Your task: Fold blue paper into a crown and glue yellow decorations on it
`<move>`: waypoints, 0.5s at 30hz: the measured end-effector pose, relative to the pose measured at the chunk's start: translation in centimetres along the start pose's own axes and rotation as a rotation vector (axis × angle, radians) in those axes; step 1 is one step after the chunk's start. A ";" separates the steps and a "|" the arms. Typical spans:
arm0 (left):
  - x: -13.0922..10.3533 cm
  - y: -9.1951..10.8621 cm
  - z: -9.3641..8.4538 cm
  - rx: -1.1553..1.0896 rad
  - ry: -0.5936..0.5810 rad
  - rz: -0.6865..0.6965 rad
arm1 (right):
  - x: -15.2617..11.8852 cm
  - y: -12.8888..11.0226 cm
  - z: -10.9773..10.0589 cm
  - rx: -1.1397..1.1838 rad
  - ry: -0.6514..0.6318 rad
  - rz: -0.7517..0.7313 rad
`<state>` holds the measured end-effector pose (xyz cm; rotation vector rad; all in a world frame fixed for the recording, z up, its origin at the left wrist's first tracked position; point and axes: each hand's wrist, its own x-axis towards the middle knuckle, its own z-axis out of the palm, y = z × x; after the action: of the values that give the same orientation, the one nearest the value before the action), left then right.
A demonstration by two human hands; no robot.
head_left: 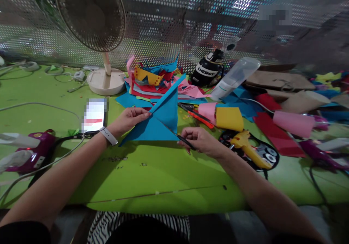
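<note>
A sheet of blue paper (166, 109) is held up over the green table, its upper edge folded into a narrow strip. My left hand (133, 117) pinches it at the left side between thumb and fingers. Black-handled scissors (187, 141) are in my right hand (200, 142), the fingers closed round the handles. Their blades point up and left and lie across the paper's lower right part. Whether the blades have cut through there I cannot tell.
Behind the sheet lies a pile of coloured paper with a yellow crown piece (147, 76). A fan (106, 80), phone (94, 115), black bottle (207, 69), orange cutter (201, 118) and yellow glue gun (249, 147) stand or lie around. Power strips (40, 151) and cables flank both sides.
</note>
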<state>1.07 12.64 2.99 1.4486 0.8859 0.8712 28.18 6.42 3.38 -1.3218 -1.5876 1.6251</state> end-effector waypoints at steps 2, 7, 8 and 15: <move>0.0 0.0 0.0 -0.023 0.005 -0.015 | 0.0 0.1 0.0 0.012 0.008 -0.001; -0.1 0.2 0.0 -0.057 0.050 -0.051 | 0.1 -0.4 0.0 0.024 0.059 0.001; -0.1 0.3 0.0 -0.057 0.047 -0.045 | 0.1 -0.5 0.0 0.012 0.059 0.005; -0.2 0.4 0.1 -0.067 -0.016 -0.066 | 0.1 -0.2 -0.2 -0.072 0.029 0.031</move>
<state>1.07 12.37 3.37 1.3594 0.8801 0.8314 28.32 6.60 3.55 -1.4080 -1.6298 1.5726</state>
